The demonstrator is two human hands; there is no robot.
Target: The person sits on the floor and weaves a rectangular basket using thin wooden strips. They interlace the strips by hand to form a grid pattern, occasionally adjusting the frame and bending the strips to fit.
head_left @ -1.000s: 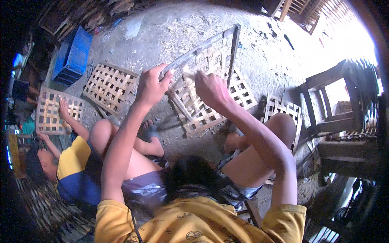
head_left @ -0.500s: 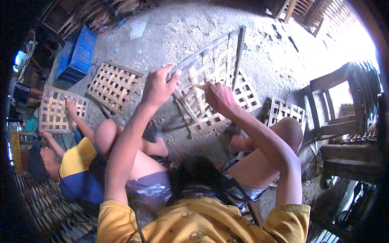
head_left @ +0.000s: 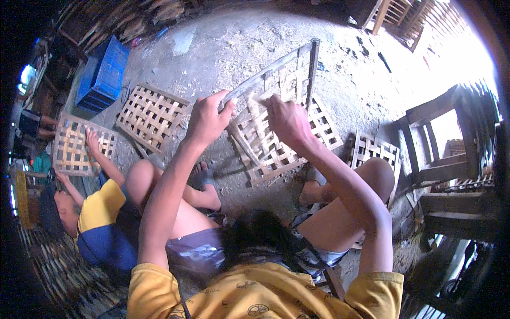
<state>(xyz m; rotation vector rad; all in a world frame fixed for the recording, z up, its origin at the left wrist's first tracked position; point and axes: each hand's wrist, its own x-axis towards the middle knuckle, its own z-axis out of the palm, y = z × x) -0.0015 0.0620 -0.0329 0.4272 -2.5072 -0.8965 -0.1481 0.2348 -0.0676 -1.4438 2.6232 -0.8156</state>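
Up at the near left corner of a wooden frame (head_left: 268,70), my left hand (head_left: 208,119) is closed on its bar. The frame stands tilted, with pale slats crossing inside it. My right hand (head_left: 288,121) is closed in front of the slats, gripping a short pale strip (head_left: 261,100) whose tip is smeared by motion. The hand hides most of that strip, and whether it touches the slats I cannot tell. Beneath the frame, a woven slat panel (head_left: 324,126) lies on the floor between my feet.
Another woven panel (head_left: 151,114) lies ahead on the left, near a blue crate (head_left: 104,74). At far left a person in a yellow and blue shirt (head_left: 103,207) holds a woven panel (head_left: 79,146). By my right knee is one more panel (head_left: 374,149); wooden frames (head_left: 446,135) stand at right.
My right hand has risen a little and shifted slightly, still closed. My left hand keeps its hold on the frame's corner. The frame appears slightly lower in view.
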